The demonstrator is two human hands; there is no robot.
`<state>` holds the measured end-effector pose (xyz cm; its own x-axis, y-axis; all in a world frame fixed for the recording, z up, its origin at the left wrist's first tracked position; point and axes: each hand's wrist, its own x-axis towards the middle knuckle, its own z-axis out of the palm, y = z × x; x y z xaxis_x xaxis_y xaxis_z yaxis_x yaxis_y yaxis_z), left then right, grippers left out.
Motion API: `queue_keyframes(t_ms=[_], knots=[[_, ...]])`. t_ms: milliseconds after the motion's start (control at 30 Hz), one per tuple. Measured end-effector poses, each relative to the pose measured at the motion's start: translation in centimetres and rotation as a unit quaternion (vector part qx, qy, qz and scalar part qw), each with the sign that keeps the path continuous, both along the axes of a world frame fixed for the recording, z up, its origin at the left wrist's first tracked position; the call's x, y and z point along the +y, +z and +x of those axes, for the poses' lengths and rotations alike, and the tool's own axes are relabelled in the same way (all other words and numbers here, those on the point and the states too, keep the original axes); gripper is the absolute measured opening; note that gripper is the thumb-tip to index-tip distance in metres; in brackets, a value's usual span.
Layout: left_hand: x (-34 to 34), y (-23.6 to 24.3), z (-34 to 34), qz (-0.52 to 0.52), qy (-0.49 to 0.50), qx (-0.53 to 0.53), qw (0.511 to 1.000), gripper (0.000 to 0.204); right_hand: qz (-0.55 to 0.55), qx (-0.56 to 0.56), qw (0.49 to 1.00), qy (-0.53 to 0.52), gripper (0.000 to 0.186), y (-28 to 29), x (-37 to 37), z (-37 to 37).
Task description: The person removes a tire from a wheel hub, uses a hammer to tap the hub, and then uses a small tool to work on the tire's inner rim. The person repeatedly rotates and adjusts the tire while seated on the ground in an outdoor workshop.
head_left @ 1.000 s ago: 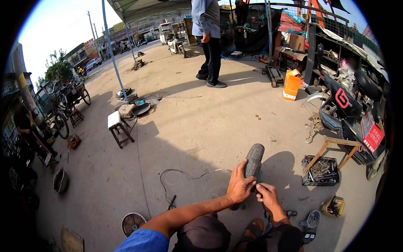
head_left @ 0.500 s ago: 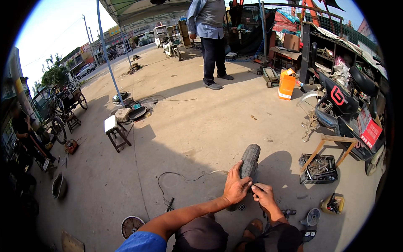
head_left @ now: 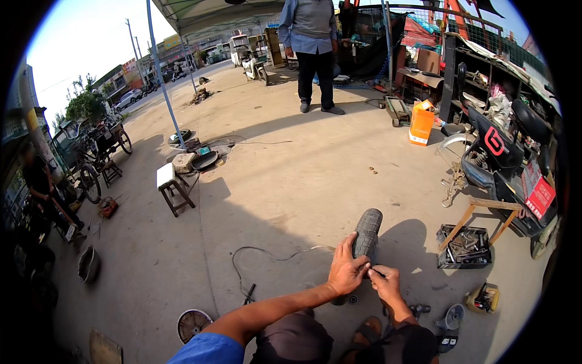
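A worn grey tyre [head_left: 367, 233] stands upright on the ground in front of me, its tread towards me. My left hand [head_left: 348, 271] is closed on its near left side, with the fingers along the tread and the thumb pointing right. Just right of it, my right hand [head_left: 385, 284] pinches something small, dark and thin against the tyre's near side. Most of that thing is hidden by the fingers, so its kind cannot be told. Both hands are close together, and my left forearm hides part of the tyre's lower edge.
A thin cable [head_left: 267, 258] lies left of the tyre. To the right are a black crate [head_left: 447, 259] of metal tools, a wooden frame [head_left: 494, 204], a cut yellow container [head_left: 492, 301] and a parked scooter [head_left: 485, 164]. A stool [head_left: 165, 176] stands left; a person [head_left: 315, 54] stands ahead.
The view has shifted slightly, so most things sit a little further right. The standing person has shifted their feet and turned. Both hands stay at the tyre, the right one tilted a little differently.
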<state>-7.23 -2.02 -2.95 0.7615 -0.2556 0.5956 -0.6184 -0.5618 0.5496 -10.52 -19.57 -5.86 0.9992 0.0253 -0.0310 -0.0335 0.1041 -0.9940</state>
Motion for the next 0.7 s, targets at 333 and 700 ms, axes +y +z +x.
queue_keyframes(t_ms=[333, 700], knots=[[-0.2, 0.1, 0.1, 0.002, 0.006, -0.009, 1.000, 0.015, 0.041, 0.027, 0.999, -0.009, 0.016, 0.3, 0.1, -0.1], [-0.2, 0.1, 0.0, -0.010, 0.006, -0.015, 1.000, 0.018, 0.043, 0.031, 0.999, -0.005, 0.021, 1.0, 0.1, -0.3]])
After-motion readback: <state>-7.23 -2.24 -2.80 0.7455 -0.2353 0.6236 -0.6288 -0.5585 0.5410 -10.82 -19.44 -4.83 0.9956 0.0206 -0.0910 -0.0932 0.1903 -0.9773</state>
